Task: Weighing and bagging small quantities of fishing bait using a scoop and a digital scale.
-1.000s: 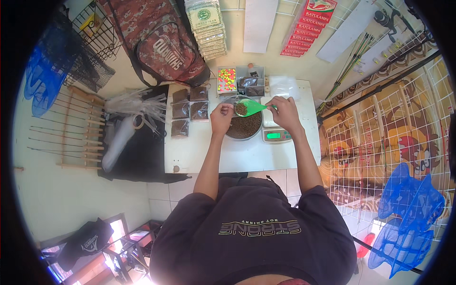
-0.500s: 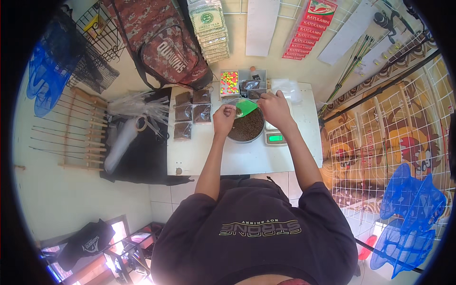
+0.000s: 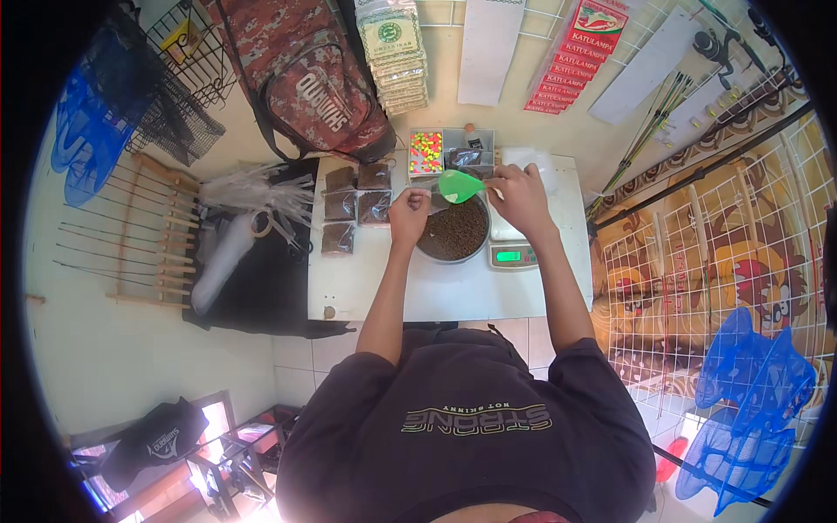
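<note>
My right hand (image 3: 518, 199) grips the handle of a green plastic scoop (image 3: 460, 186), held above the far side of a round metal bowl (image 3: 445, 259). Brown pellets (image 3: 455, 232) fill much of that bowl. To its left, my left hand (image 3: 408, 215) has its fingers pinched on a clear plastic bag (image 3: 438, 197), which is hard to make out beside the scoop. A digital scale (image 3: 513, 256) with a green-lit display stands right of the bowl, partly hidden by my right forearm. Several clear packets of brown pellets (image 3: 339, 207) lie left of my left hand.
At the table's back sit a box of bright coloured pieces (image 3: 426, 152), a grey compartment tray (image 3: 486, 139) and clear plastic bags (image 3: 528, 160). A camouflage bag (image 3: 323, 96) hangs at the back left. Clear plastic wrapping (image 3: 228, 261) lies left of the white table (image 3: 418, 301).
The scoop has come out of the bag's mouth and levelled, its bowl now turned up to view. My right hand has shifted slightly right and nearer; my left stays nearly in place.
</note>
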A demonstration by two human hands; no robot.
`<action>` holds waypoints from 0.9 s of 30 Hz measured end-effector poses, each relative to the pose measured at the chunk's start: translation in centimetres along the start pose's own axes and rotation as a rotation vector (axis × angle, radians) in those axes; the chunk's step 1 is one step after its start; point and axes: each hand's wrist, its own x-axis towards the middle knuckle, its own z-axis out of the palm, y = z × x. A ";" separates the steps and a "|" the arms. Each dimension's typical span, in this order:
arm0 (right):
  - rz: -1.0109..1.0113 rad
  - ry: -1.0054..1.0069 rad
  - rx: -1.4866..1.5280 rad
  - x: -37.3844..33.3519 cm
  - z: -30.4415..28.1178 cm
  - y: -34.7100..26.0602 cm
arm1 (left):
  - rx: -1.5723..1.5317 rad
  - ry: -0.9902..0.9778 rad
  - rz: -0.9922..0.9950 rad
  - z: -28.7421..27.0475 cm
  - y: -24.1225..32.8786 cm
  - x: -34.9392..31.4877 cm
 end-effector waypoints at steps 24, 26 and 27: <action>-0.020 -0.270 0.119 -4.0 8.5 2.8 | -0.046 0.036 -0.016 0.3 -0.1 -1.6; -0.019 -0.272 0.136 -3.4 7.3 3.6 | -0.031 0.045 -0.018 0.2 -0.2 -1.5; -0.025 -0.304 0.131 -3.0 6.2 3.8 | -0.018 0.052 -0.022 0.0 -0.2 -1.6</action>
